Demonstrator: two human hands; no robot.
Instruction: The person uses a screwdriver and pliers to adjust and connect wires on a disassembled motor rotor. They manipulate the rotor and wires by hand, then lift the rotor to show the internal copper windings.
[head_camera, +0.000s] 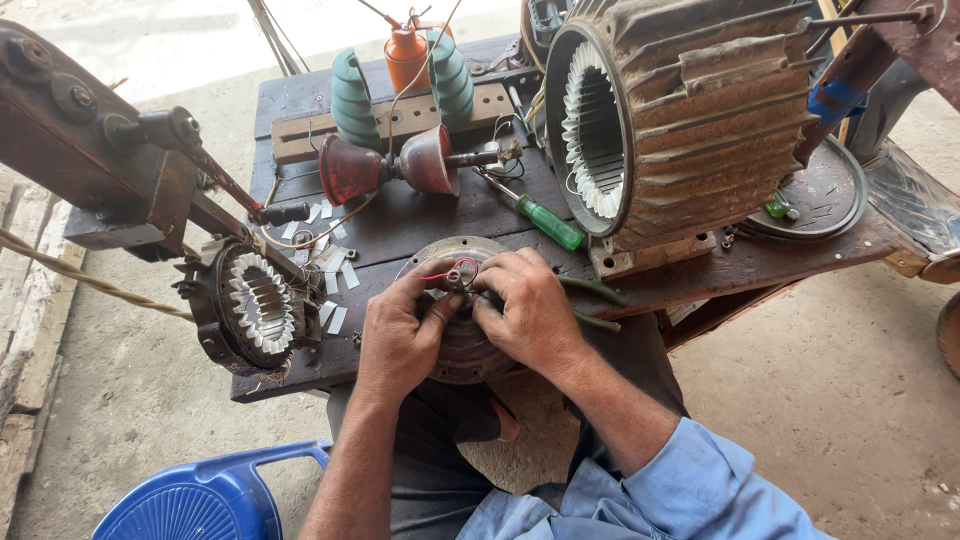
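Both hands on the round, rusty grey metal motor end cover (462, 335), lying flat at the near edge of the dark wooden workbench (420, 215), partly overhanging toward the lap. Left hand (400, 330) curled on its left side, fingers closed, pinching at the thin red wire (448, 270) by the centre hub. Right hand (530, 310) closed over the right side, fingertips at the same hub; exactly what they pinch can't be told. Progress, my read: wire is looped at the hub but loose, so the wiring looks started, not finished. Small stator ring with pale winding slots (255, 300) sits left; large ribbed cast-iron motor housing (680, 110) far right; green-handled screwdriver (545, 222) between, untouched.
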